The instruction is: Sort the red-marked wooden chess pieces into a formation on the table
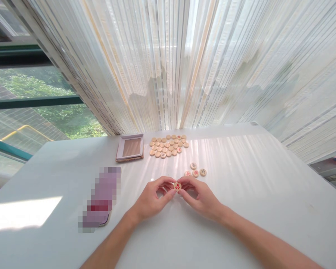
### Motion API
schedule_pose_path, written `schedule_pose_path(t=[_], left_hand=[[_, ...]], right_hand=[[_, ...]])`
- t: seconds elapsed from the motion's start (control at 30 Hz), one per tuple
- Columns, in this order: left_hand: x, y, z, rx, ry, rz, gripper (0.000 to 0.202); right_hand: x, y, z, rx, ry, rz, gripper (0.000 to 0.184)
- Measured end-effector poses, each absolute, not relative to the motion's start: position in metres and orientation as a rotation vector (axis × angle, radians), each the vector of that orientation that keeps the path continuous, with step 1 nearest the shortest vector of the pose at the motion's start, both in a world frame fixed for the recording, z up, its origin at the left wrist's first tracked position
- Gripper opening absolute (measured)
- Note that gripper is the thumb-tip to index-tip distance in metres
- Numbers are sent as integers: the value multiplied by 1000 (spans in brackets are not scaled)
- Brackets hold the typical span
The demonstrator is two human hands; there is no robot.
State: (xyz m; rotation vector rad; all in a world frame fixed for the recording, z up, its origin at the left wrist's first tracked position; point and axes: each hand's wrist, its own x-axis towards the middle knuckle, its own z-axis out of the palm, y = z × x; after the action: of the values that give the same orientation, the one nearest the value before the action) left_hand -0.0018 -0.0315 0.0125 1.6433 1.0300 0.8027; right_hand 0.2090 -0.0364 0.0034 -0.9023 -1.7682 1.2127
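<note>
A round wooden game piece with a red character is pinched between the fingertips of both my hands, just above the white table. My left hand grips it from the left, my right hand from the right; both have fingers curled. Just beyond my right hand lie several loose pieces face up with red or dark characters. Farther back sits a cluster of several wooden pieces, mostly blank side up.
A shallow open wooden box lies left of the cluster. A blurred purple and red object rests on the table at my left. Striped sheer curtains hang behind the table; a window shows at far left.
</note>
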Motion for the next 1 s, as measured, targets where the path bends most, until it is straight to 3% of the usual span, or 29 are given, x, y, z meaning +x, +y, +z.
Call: schedule_pose_path(t=[0.6,1.0], left_hand=[[0,-31,16,1572,1069,745,22],[-3,-31,15,1605,999,782,24]], right_hand=[[210,-39,2,-941,-1833,1190,10],[208,-37,6,-922,-1809,1154,16]])
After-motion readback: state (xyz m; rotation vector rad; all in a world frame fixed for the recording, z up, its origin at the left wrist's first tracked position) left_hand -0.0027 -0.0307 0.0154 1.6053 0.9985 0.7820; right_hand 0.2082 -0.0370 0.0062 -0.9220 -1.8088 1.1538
